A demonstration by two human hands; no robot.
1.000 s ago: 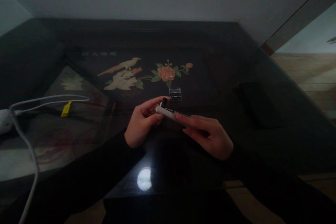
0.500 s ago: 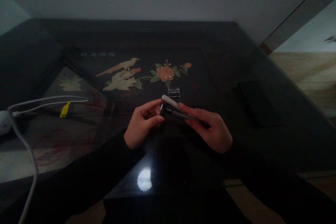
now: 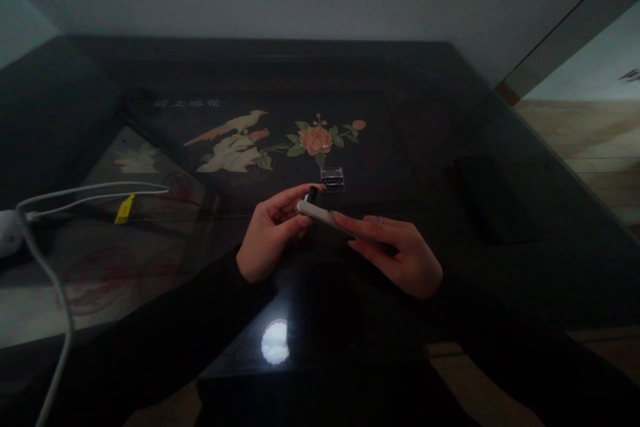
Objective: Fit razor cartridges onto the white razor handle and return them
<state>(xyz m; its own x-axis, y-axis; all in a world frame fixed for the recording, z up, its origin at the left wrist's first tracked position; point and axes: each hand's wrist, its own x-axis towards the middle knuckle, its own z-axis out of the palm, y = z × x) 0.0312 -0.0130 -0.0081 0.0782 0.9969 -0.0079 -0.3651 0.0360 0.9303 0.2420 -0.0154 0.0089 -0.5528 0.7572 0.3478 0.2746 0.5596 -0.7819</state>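
white cable point(image 3: 50, 280) cut off at left edge, dark slab point(image 3: 493, 197) indistinct

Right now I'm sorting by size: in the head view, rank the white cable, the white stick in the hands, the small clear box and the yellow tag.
1. white cable
2. white stick
3. clear box and yellow tag: look alike, unranked; dim light.

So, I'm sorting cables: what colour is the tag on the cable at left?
Yellow tag on the white cable, head view.
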